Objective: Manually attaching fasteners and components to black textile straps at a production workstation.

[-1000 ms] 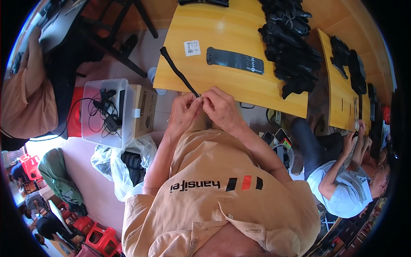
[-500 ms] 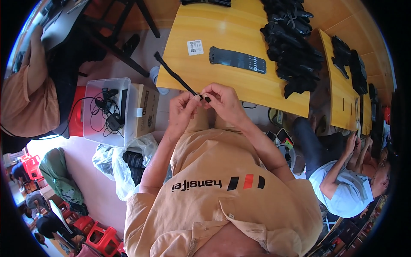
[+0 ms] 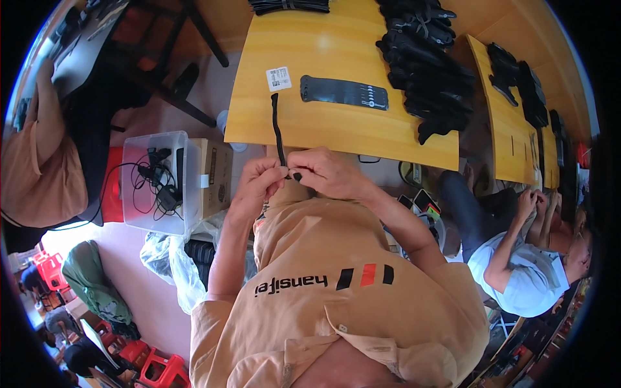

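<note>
A narrow black strap (image 3: pixel 277 129) is pinched near its lower end between my left hand (image 3: pixel 260 181) and my right hand (image 3: pixel 326 172). Its long free end stands up past my fingers and overlaps the near part of the yellow table (image 3: pixel 255 119). The fingertips of both hands almost meet, and a short black end shows at my right fingers. On the tabletop lie a flat dark card (image 3: pixel 333 92) with rounded corners and a small white printed label (image 3: pixel 279 79). Both hands are just off the table's near edge, above my lap.
Black glove-like items (image 3: pixel 427 71) are heaped along the table's right side, and a dark stack (image 3: pixel 289 5) sits at its far edge. To the left stand a clear plastic bin (image 3: pixel 189 187) of cables and a cardboard box (image 3: pixel 217 171). Another person (image 3: pixel 517 278) sits at the right.
Both hands have come slightly down and to the left. The strap's free end has swung from leaning left to nearly upright. The table has shifted left and up in view.
</note>
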A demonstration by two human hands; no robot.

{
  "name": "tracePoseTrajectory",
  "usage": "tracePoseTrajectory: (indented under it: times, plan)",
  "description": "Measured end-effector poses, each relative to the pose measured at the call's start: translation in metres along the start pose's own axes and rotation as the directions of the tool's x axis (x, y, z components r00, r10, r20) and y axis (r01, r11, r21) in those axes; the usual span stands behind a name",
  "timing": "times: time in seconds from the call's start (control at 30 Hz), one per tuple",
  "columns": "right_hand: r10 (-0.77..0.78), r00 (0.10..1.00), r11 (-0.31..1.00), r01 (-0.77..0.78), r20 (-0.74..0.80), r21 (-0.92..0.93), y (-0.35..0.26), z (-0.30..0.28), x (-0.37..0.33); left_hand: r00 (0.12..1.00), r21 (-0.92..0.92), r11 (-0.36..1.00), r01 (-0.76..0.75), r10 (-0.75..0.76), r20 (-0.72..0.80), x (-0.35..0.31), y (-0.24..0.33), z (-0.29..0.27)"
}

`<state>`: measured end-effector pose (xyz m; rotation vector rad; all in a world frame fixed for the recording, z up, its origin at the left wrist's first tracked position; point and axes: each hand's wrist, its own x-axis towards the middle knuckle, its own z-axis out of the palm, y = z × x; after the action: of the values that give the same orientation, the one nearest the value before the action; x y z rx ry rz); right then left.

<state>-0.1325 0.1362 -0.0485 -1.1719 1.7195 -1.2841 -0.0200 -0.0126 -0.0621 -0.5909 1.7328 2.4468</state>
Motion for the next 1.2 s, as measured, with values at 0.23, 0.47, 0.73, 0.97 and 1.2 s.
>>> tracePoseTrajectory:
  times: [0.23,0.47,0.73,0.97,1.2]
  plan:
    - [0.141,0.979,0.602,-0.203,0.147,0.772,0.008,0.001,-0.006,0.97,-0.498,0.867,0.013,0.11,0.217,-0.01,0.0,0.002]
    - [0.023,0.972,0.934,0.062,-0.233,0.351,-0.003,0.003,-0.009,0.999,-0.28,0.96,-0.032,0.032,-0.003,-0.009,0.008,0.017]
    - [-0.186,0.977,0.981,0.178,-0.102,-0.082,-0.004,-0.004,-0.007,0.999,-0.051,0.998,-0.038,0.037,-0.025,-0.009,0.011,0.019]
    - [0.052,0.997,0.941,-0.068,0.057,0.331,-0.012,-0.004,-0.01,0.999,-0.131,0.99,-0.041,0.04,-0.015,-0.008,0.006,0.02]
    - [0.102,0.991,0.422,-0.12,0.084,0.898,-0.001,0.006,-0.016,0.995,-0.304,0.952,0.008,0.022,0.096,-0.012,0.009,0.023]
